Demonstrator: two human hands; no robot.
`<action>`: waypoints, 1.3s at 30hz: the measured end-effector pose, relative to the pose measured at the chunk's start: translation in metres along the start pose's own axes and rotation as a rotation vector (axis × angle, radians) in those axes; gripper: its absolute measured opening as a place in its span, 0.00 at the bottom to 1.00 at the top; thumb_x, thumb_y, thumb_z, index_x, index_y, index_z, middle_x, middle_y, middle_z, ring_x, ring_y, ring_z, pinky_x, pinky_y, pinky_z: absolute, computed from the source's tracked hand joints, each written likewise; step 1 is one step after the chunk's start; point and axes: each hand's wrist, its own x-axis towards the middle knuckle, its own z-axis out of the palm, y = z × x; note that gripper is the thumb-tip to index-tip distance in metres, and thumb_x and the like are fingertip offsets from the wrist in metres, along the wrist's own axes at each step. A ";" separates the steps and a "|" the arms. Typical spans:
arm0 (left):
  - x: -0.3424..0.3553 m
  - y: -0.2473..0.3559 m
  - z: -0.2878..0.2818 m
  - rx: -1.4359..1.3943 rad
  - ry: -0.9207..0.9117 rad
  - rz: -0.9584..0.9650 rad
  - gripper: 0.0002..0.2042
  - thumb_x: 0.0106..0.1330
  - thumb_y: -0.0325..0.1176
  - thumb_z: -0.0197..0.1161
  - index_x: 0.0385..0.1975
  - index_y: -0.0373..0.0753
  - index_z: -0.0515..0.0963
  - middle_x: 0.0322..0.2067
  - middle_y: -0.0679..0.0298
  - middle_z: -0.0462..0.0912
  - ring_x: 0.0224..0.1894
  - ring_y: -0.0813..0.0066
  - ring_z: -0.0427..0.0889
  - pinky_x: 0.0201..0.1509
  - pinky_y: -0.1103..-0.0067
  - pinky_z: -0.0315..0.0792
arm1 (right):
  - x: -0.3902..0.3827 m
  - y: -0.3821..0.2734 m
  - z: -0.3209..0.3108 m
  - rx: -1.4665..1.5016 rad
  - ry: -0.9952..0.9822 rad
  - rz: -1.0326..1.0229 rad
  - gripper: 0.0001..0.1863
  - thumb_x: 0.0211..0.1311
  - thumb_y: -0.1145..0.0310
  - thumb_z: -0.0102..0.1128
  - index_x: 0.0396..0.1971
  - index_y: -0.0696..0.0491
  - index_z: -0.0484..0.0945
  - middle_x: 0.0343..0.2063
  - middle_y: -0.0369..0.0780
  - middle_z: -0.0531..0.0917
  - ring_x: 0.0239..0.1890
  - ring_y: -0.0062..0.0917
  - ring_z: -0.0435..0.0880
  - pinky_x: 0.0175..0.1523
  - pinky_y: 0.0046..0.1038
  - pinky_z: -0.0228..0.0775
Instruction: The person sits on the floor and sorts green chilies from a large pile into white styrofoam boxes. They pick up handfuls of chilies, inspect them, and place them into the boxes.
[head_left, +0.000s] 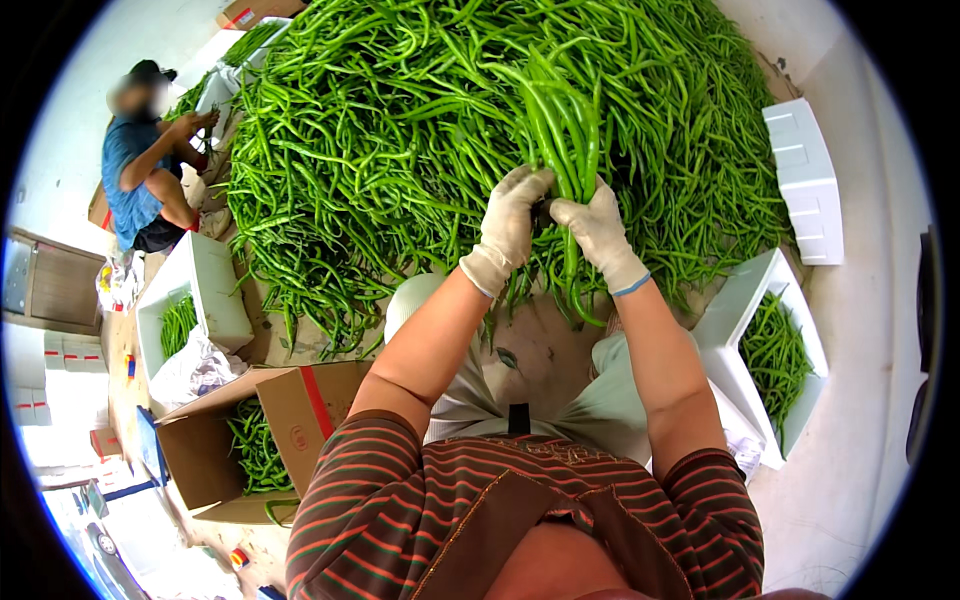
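In front of me, over the near edge of a big heap of long green chili peppers (pixel 390 130), both my hands wear whitish gloves. A bunch of green chili peppers (pixel 562 125) stands upright between them, tips pointing away from me. My right hand (pixel 602 232) is closed round the lower part of the bunch, its thumb across the front. From the other side my left hand (pixel 508 228) is closed against the same bunch with curled fingers; its fingertips are partly hidden. A few peppers hang down below my right hand.
White foam boxes with peppers stand at right (pixel 705 335) and left (pixel 215 290). A cardboard box (pixel 285 430) holding peppers is by my left arm. Another white box (pixel 808 180) is at far right. A person (pixel 140 180) in blue crouches at the heap's left.
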 end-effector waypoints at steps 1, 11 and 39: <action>-0.007 0.007 0.019 0.163 -0.023 0.014 0.14 0.68 0.33 0.61 0.48 0.31 0.76 0.35 0.66 0.81 0.32 0.81 0.78 0.37 0.83 0.74 | 0.001 0.007 -0.011 0.020 0.012 0.017 0.21 0.44 0.76 0.63 0.43 0.58 0.77 0.31 0.33 0.80 0.31 0.17 0.76 0.38 0.22 0.70; 0.038 0.044 -0.022 0.114 0.362 0.375 0.06 0.66 0.33 0.67 0.34 0.37 0.83 0.25 0.70 0.83 0.18 0.88 0.68 0.21 0.88 0.61 | 0.007 -0.015 -0.036 0.161 0.042 -0.032 0.17 0.51 0.75 0.68 0.43 0.63 0.79 0.32 0.41 0.84 0.32 0.24 0.82 0.37 0.27 0.76; -0.220 0.167 -0.176 1.414 0.438 1.419 0.12 0.63 0.14 0.57 0.44 0.33 0.79 0.54 0.54 0.77 0.59 0.61 0.76 0.60 0.73 0.76 | -0.014 -0.017 -0.018 0.363 -0.232 -0.093 0.20 0.45 0.78 0.70 0.43 0.60 0.78 0.31 0.41 0.84 0.27 0.25 0.82 0.32 0.27 0.76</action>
